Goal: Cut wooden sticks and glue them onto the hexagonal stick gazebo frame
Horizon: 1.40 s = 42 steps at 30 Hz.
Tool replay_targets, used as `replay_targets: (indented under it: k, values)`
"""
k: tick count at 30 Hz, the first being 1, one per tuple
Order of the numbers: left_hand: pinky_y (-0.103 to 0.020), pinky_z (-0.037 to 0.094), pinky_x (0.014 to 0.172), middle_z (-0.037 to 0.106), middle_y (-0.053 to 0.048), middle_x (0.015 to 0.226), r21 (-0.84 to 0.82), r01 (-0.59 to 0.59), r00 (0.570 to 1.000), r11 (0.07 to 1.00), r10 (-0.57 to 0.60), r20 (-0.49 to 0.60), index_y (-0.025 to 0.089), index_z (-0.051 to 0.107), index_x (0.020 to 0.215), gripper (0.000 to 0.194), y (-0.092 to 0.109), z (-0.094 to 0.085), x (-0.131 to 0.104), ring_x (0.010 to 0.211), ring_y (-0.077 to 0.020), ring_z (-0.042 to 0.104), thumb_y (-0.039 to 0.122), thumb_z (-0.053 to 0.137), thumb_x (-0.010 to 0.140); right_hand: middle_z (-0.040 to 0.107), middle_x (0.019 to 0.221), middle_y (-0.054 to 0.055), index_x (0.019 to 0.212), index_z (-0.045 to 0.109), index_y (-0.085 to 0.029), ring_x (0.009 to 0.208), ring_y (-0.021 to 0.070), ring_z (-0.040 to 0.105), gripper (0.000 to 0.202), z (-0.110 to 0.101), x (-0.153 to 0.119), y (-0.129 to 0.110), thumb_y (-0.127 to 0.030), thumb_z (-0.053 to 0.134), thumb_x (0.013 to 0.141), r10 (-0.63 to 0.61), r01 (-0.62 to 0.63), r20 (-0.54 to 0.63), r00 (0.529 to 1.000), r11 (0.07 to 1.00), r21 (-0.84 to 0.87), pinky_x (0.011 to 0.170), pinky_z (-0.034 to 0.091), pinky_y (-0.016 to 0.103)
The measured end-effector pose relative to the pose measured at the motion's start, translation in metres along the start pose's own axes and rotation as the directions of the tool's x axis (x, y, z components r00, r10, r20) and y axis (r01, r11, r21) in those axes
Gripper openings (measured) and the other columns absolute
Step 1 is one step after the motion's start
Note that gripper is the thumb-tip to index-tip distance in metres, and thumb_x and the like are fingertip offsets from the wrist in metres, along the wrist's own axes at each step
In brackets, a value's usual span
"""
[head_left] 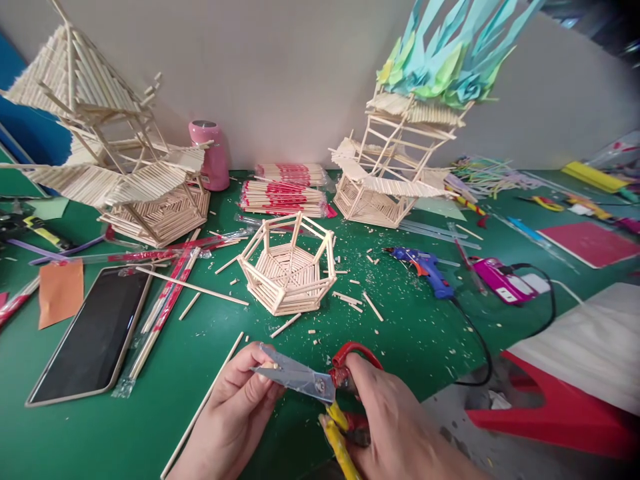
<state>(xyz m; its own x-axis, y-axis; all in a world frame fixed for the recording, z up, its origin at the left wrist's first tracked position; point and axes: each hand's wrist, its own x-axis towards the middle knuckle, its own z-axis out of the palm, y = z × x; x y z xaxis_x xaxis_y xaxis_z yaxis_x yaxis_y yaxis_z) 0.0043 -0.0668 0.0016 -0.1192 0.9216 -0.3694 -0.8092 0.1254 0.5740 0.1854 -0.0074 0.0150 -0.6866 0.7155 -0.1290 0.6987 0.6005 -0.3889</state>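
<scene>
Wooden piece (pixel 271 365), probably light, stiff and brittle, best held near its end, is pinched by the left hand (pixel 243 403), scissors (pixel 305 381) gripped by the right hand (pixel 393 417).

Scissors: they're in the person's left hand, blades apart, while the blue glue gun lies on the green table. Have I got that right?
Not quite: the head view shows the scissors in the right hand, not the left hand. The blades are apart, and the blue glue gun does lie on the green table.
</scene>
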Motion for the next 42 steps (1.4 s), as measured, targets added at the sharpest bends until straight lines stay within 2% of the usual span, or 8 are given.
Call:
replay_targets:
  k: [12,19,22,25,28,33,37,42]
  values:
    - [-0.018,0.039,0.061,0.051,0.001,0.063,0.03,-0.009,1.0,1.0,0.008,0.03,0.016,0.067,0.071,0.011,-0.003,-0.004,0.002,0.061,-0.0081,0.043,0.026,0.071,0.072,0.053,0.062,0.0,0.079,0.033,-0.022,0.054,0.0183,0.054,0.019,0.003,0.002,0.0,-0.03,0.05,0.073,0.085,-0.1,0.08,0.993,0.974,0.204,0.048,0.038,0.028]
    - [-0.022,0.033,0.058,0.045,0.002,0.061,0.065,0.004,0.993,0.998,-0.012,0.121,0.016,0.062,0.071,0.015,-0.004,-0.005,0.005,0.059,-0.0093,0.039,0.029,0.063,0.079,0.035,0.059,-0.01,0.077,0.033,-0.023,0.048,0.0062,0.037,0.027,-0.011,0.015,-0.018,-0.025,0.059,0.072,0.208,-0.266,0.172,0.963,0.627,0.732,0.045,0.038,0.017]
    - [-0.022,0.033,0.059,0.046,0.002,0.061,0.072,0.048,0.987,0.996,-0.058,0.148,0.016,0.063,0.072,0.017,-0.005,-0.006,0.005,0.059,-0.009,0.038,0.031,0.064,0.078,0.037,0.061,-0.01,0.079,0.037,-0.023,0.047,0.0061,0.038,0.027,-0.016,0.023,-0.026,-0.024,0.062,0.07,0.201,-0.246,0.163,0.966,0.516,0.821,0.044,0.039,0.018]
    - [-0.023,0.034,0.062,0.051,0.001,0.065,0.086,0.115,0.982,0.99,-0.126,0.14,0.015,0.064,0.072,0.016,-0.006,-0.005,0.003,0.06,-0.0089,0.039,0.031,0.068,0.075,0.048,0.07,-0.005,0.084,0.043,-0.022,0.052,0.0074,0.045,0.025,-0.012,0.031,-0.03,-0.021,0.063,0.07,0.156,-0.126,0.059,0.986,0.465,0.876,0.047,0.043,0.019]
    - [-0.023,0.033,0.063,0.054,-0.001,0.067,0.102,0.156,0.976,0.982,-0.169,0.137,0.015,0.064,0.071,0.018,-0.006,-0.003,0.001,0.061,-0.0094,0.039,0.032,0.07,0.073,0.053,0.08,-0.002,0.085,0.046,-0.021,0.061,0.0087,0.05,0.023,-0.005,0.037,-0.033,-0.017,0.063,0.07,0.125,-0.007,-0.054,0.991,0.447,0.894,0.054,0.045,0.02]
    - [-0.022,0.033,0.062,0.054,0.0,0.066,0.096,0.158,0.974,0.983,-0.171,0.146,0.015,0.065,0.069,0.017,-0.008,-0.003,0.001,0.062,-0.0093,0.04,0.031,0.071,0.072,0.05,0.072,-0.004,0.082,0.045,-0.021,0.057,0.0083,0.045,0.019,0.001,0.036,-0.037,-0.018,0.061,0.072,0.111,0.064,-0.134,0.985,0.484,0.873,0.052,0.043,0.02]
    - [-0.021,0.032,0.06,0.049,0.002,0.062,0.079,0.142,0.979,0.987,-0.152,0.135,0.016,0.063,0.071,0.013,-0.01,-0.004,0.002,0.06,-0.0087,0.038,0.027,0.068,0.075,0.05,0.072,-0.004,0.083,0.046,-0.021,0.056,0.0086,0.045,0.019,0.003,0.032,-0.035,-0.015,0.06,0.072,0.106,0.072,-0.163,0.981,0.581,0.811,0.05,0.041,0.021]
    - [-0.021,0.032,0.06,0.05,0.002,0.063,0.08,0.135,0.982,0.988,-0.144,0.122,0.016,0.062,0.071,0.015,-0.012,-0.005,0.0,0.059,-0.0086,0.038,0.029,0.07,0.073,0.05,0.07,-0.005,0.081,0.046,-0.021,0.054,0.0092,0.046,0.023,0.007,0.031,-0.034,-0.013,0.063,0.068,0.124,0.066,-0.175,0.977,0.602,0.796,0.05,0.04,0.022]
